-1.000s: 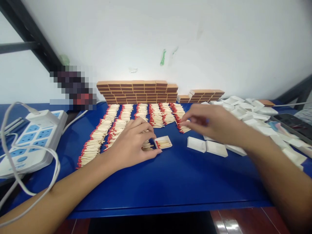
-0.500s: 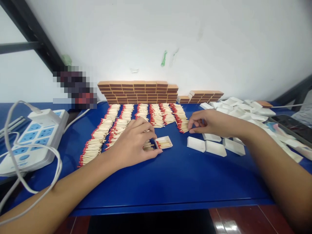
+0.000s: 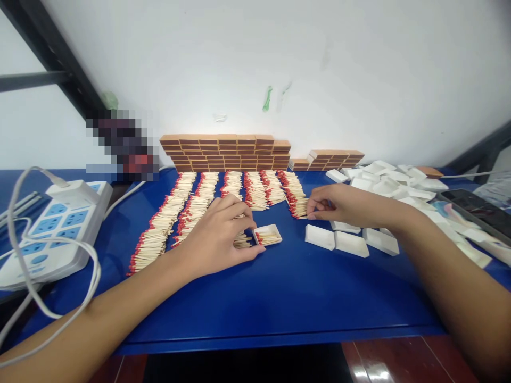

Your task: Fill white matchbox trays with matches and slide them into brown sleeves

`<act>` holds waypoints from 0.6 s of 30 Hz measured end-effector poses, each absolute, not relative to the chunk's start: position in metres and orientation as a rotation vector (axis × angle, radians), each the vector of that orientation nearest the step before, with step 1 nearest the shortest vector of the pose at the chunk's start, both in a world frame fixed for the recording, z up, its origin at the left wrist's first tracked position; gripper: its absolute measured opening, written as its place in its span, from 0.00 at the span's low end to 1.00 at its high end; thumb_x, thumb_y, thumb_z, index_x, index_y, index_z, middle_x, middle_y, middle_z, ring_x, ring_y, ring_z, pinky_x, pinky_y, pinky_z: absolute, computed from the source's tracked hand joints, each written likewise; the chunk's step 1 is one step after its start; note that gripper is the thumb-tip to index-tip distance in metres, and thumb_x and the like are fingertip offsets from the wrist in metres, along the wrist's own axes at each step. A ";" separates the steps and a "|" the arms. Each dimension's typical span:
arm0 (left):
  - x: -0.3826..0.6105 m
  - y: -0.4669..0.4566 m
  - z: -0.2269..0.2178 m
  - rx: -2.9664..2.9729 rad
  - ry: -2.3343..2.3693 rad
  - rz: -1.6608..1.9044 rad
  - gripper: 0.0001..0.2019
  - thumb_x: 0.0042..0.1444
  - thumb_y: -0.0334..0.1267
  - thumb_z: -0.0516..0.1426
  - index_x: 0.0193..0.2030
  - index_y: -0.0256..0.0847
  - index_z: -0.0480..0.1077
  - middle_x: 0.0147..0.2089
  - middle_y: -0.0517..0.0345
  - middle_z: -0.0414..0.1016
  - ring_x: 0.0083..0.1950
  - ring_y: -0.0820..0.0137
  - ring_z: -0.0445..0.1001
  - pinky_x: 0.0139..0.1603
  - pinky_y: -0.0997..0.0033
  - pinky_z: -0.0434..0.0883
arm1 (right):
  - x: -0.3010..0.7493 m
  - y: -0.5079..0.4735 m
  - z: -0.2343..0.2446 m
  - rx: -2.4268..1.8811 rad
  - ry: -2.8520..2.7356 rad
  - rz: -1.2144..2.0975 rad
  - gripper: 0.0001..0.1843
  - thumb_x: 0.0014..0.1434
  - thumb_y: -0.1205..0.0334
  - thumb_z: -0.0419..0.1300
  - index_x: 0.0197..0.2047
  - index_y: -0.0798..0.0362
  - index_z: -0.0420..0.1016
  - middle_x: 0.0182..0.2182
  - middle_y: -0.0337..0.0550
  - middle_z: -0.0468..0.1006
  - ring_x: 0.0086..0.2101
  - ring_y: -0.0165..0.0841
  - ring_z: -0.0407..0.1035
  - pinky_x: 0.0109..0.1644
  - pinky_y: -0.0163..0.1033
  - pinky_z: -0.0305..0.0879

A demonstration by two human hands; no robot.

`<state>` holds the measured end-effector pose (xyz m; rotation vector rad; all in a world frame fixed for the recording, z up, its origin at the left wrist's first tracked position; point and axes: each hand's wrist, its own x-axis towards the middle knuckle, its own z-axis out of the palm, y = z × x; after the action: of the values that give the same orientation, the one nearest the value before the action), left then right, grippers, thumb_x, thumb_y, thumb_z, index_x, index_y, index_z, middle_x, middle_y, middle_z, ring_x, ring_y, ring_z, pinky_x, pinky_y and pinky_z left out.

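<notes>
Rows of red-tipped matches (image 3: 255, 189) lie on the blue table (image 3: 279, 298). My left hand (image 3: 219, 236) rests curled on the table, its thumb and fingers against the left side of a small white tray (image 3: 267, 234) that holds a few matches. A small bunch of matches (image 3: 241, 240) lies under its fingers. My right hand (image 3: 339, 205) reaches to the near end of the rightmost match row (image 3: 297, 205), fingers pinched on matches there.
Brown matchbox sleeves (image 3: 225, 151) are stacked like a wall at the back, a smaller stack (image 3: 335, 158) beside them. Empty white trays (image 3: 351, 242) lie at right, with a pile (image 3: 399, 178) behind. A power strip (image 3: 51, 226) with cables sits left, a phone (image 3: 477, 210) right.
My right hand came down from above the table to the near end of the rightmost match row and pinched there. My left hand stayed at the tray.
</notes>
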<state>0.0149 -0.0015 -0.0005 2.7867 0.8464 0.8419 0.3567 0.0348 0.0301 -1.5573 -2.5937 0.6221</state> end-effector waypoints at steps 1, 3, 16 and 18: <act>0.015 -0.001 -0.001 2.788 0.845 0.842 0.13 0.62 0.48 0.69 0.43 0.41 0.80 0.48 0.50 0.81 0.53 0.56 0.73 0.56 0.51 0.71 | 0.355 0.033 0.031 -1.559 -2.606 0.630 0.16 0.67 0.44 0.63 0.40 0.47 0.83 0.34 0.42 0.82 0.30 0.34 0.71 0.32 0.38 0.62; 0.015 -0.001 -0.001 2.790 0.846 0.845 0.13 0.62 0.48 0.69 0.43 0.41 0.80 0.48 0.50 0.81 0.53 0.56 0.73 0.56 0.51 0.71 | 0.350 0.029 0.034 -1.523 -2.620 0.672 0.15 0.68 0.46 0.62 0.40 0.47 0.82 0.36 0.42 0.82 0.32 0.35 0.72 0.34 0.38 0.64; 0.015 -0.001 -0.001 2.789 0.844 0.860 0.13 0.61 0.48 0.70 0.43 0.42 0.80 0.47 0.50 0.81 0.53 0.56 0.74 0.56 0.51 0.72 | 0.344 0.020 0.042 -1.588 -2.604 0.629 0.13 0.63 0.47 0.65 0.36 0.48 0.81 0.31 0.41 0.80 0.28 0.33 0.68 0.29 0.38 0.61; 0.015 -0.001 0.000 2.791 0.844 0.863 0.13 0.61 0.48 0.70 0.44 0.41 0.80 0.47 0.50 0.80 0.53 0.56 0.74 0.56 0.50 0.72 | 0.344 0.020 0.043 -1.596 -2.601 0.665 0.13 0.62 0.46 0.65 0.36 0.47 0.82 0.30 0.41 0.79 0.28 0.33 0.68 0.30 0.38 0.61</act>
<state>0.0150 -0.0013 -0.0002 2.7908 0.8437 0.8631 0.3436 0.0204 0.0425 -1.5964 -2.6010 0.6655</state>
